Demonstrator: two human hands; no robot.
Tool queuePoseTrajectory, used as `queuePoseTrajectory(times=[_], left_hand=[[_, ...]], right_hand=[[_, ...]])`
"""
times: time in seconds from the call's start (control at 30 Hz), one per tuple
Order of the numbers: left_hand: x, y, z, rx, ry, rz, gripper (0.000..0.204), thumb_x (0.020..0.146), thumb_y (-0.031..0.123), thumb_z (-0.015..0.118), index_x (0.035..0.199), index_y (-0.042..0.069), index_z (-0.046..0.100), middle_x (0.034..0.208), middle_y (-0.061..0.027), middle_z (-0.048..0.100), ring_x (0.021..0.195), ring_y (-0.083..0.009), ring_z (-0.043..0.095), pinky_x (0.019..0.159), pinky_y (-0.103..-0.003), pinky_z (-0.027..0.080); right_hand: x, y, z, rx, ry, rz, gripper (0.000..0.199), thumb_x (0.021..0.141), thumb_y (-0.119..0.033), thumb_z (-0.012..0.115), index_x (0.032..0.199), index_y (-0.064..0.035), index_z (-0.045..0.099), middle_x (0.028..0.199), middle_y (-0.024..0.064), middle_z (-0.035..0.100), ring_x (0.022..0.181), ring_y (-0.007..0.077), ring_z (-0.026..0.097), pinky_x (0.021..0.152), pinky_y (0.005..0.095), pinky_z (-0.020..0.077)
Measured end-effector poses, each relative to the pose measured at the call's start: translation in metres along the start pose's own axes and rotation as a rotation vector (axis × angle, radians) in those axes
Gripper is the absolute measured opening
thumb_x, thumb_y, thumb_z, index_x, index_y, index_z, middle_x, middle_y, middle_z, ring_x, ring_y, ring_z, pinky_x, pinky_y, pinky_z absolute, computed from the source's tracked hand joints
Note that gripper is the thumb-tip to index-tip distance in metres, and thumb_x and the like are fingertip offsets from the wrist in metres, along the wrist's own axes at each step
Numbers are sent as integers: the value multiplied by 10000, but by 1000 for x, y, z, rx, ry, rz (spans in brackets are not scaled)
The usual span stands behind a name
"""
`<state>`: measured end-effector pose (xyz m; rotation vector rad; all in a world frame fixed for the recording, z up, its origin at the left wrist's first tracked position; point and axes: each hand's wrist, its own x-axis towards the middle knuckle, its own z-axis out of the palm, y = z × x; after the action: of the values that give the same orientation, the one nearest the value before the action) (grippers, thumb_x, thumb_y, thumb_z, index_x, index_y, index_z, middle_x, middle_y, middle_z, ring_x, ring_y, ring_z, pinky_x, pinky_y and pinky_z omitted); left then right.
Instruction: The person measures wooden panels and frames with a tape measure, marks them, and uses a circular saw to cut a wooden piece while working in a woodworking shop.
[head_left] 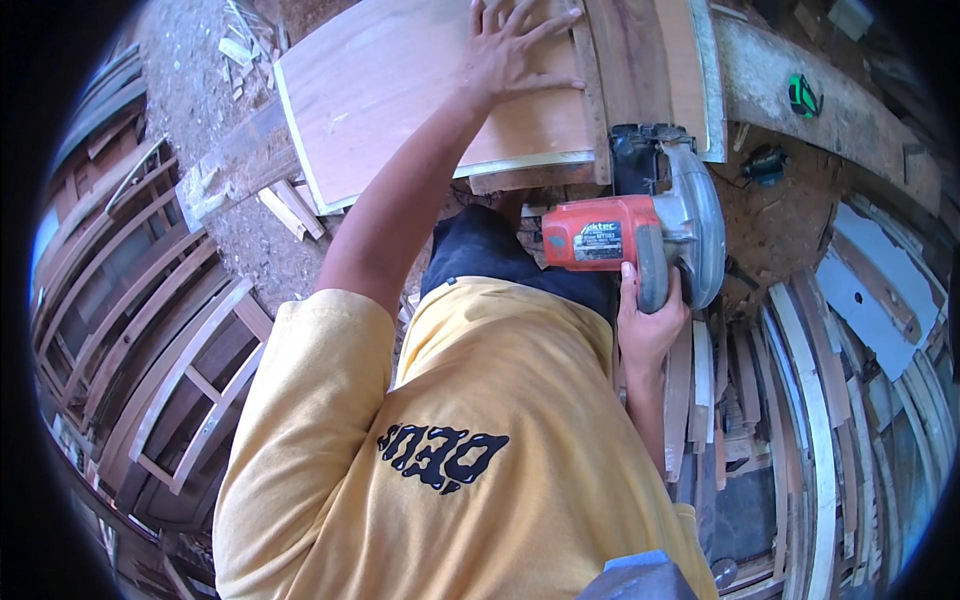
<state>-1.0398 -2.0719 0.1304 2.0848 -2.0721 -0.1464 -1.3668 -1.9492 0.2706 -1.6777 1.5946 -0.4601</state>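
My right hand (652, 318) is closed around the rear handle of a red and grey circular saw (603, 232). The front of the saw's dark base meets the near edge of a wooden board, beside a long wooden strip (592, 80). Fingers spread, my left hand (522, 55) lies flat on a pale plywood panel (385, 95), its fingertips close to the strip. A browner board (640, 60) lies right of the strip, ahead of the saw. The saw's body hides its blade.
A weathered beam (830, 110) extends right under the panel, with a green and black tape measure (803, 96) on it. A dark teal power tool (765, 166) lies below. Wooden frames (200, 385) stand at left; long wood strips (820, 420) fill the right.
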Motion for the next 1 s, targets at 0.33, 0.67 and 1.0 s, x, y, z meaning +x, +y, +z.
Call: queuePoseTrajectory(times=[0.33, 0.67, 1.0], left_hand=[[0, -3, 5, 6, 28, 10, 1062, 691, 899, 563, 1593, 424, 267, 1639, -124, 292, 1484, -465, 221, 1208, -650, 53], [0, -1, 1, -22, 45, 1, 1059, 682, 889, 586, 1585, 423, 291, 1637, -126, 296, 1482, -471, 223, 1201, -663, 64], [-1, 0, 2, -29, 48, 0, 1057, 681, 890, 583, 1586, 427, 289, 1638, -119, 293, 1472, -466, 234, 1198, -668, 69]], right_hand=[[-2, -8, 1, -6, 15, 4, 166, 890, -97, 760, 952, -3, 638, 751, 147, 667, 650, 280, 687, 613, 380, 501], [-4, -6, 4, 59, 16, 56, 172, 899, -100, 756, 912, -2, 615, 703, 114, 632, 588, 208, 605, 593, 351, 469], [4, -13, 4, 33, 15, 12, 172, 900, -105, 758, 945, 6, 635, 708, 90, 641, 608, 186, 630, 597, 341, 480]])
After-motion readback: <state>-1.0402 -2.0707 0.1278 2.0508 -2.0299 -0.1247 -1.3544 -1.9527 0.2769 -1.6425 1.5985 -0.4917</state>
